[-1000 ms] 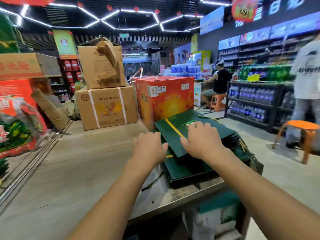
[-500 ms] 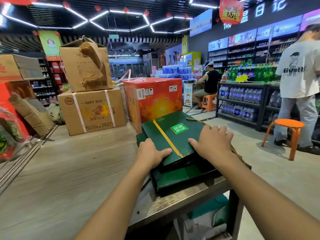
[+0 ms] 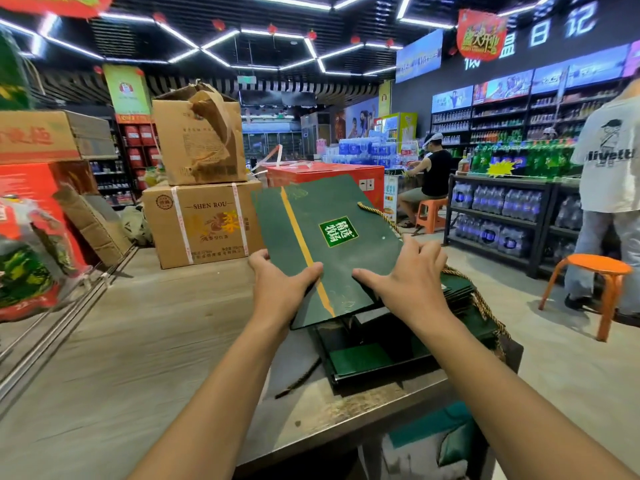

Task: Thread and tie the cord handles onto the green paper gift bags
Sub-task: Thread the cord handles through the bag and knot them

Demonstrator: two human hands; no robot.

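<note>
A flat green paper gift bag [image 3: 311, 237] with a yellow stripe and a green label is tilted up above the stack of folded green bags [image 3: 360, 355] on the table's right end. My left hand [image 3: 278, 285] grips its near left edge, thumb on top. My right hand [image 3: 405, 282] holds its near right edge, with the fingers spread over the face. A gold twisted cord [image 3: 377, 211] hangs from the bag's far right side, and more cord [image 3: 485, 306] trails over the stack. A loose dark cord [image 3: 299, 377] lies on the table beside the stack.
The wooden table [image 3: 121, 358] runs left, with taped cardboard boxes [image 3: 202, 223] and a red carton [image 3: 325, 174] at its far side. An orange stool [image 3: 599, 285] and a standing person [image 3: 609, 188] are at right. Another person sits by drink shelves.
Both hands have lifted the top bag off the stack and tipped its far edge upward. It lay flat on the pile before.
</note>
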